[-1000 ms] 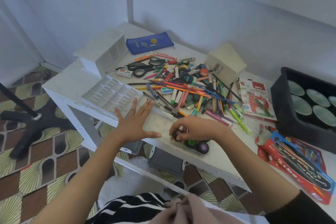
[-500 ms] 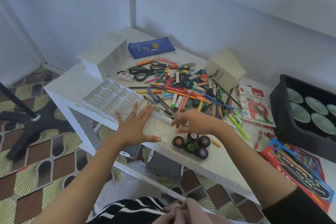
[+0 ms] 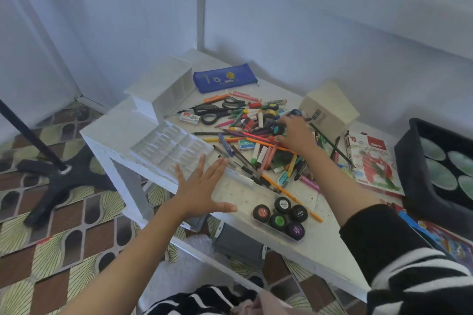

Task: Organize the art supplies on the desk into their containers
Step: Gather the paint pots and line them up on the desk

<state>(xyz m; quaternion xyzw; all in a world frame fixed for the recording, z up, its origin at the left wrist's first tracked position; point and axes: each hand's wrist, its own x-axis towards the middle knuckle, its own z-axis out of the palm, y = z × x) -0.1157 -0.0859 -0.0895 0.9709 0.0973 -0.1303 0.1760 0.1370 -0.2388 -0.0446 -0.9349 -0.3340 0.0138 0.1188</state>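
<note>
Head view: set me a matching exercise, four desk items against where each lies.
Things:
1 blue pencil case
2 black scissors
3 paint pots
4 white moulded tray

Places:
A front edge of the desk, right of the left hand
B back of the desk
C by the left hand's fingertips
D far-left edge of the pen pile

Pairs: 1-B, 2-D, 3-A, 4-C.

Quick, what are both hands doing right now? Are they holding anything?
Left hand: open, fingers spread, holding nothing.
Right hand: fingers at a teal-lidded pot; cannot tell whether it grips it.
</note>
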